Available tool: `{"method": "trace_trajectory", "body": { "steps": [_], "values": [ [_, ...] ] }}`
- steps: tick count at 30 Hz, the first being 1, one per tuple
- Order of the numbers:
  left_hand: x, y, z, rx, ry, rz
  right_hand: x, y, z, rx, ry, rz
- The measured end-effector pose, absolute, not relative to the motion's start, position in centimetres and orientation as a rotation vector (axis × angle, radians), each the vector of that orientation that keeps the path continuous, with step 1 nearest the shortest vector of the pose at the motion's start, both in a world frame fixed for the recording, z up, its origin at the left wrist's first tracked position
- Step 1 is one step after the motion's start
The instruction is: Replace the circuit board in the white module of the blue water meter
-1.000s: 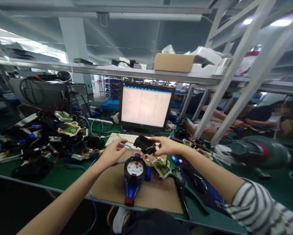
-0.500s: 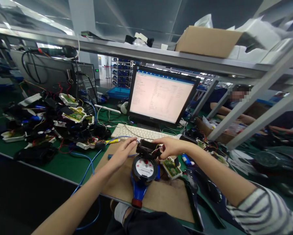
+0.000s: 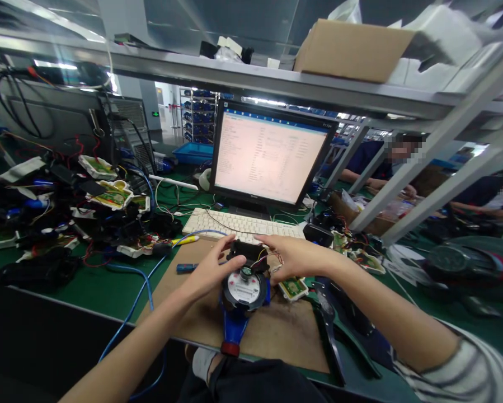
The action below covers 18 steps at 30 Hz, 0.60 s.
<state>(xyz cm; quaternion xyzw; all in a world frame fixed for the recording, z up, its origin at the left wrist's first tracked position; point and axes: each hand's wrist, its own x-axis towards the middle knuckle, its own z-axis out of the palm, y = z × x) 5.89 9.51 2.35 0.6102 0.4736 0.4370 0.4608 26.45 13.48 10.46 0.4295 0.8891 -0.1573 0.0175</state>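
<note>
The left hand [image 3: 212,268] and right hand [image 3: 301,257] are grasping a black plastic housing [image 3: 243,249] from opposite sides; this paired grip is probably steadying it over the far side of the blue, round-dialled meter [image 3: 245,289], which is resting on a flat brown board [image 3: 285,341].

Bare brown board [image 3: 293,341] leaves room at lower centre, right of the blue meter [image 3: 234,327], with a narrower strip between meter and left forearm. The left hand [image 3: 213,266] and right hand [image 3: 291,257] block the black housing [image 3: 248,250] on both sides. Keyboard [image 3: 243,224] and monitor [image 3: 272,154] bar the centre behind; heaped parts [image 3: 108,193] crowd the left, dark strips [image 3: 333,338] the lower right, slanting posts [image 3: 431,129] the upper right.
</note>
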Motion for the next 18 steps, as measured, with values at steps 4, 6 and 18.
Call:
{"method": "trace_trajectory", "body": {
  "steps": [4,6,18],
  "values": [
    [6.4,9.3,2.4,1.605,1.277,1.0,31.4,9.9,10.9,1.892,2.763,-0.354],
    [6.6,9.4,2.4,1.675,1.336,0.996,33.6,7.7,9.8,2.146,2.451,-0.216],
    [6.7,9.8,2.0,1.66,1.354,0.996,37.0,2.7,1.1,2.331,1.889,-0.236]
  ]
}}
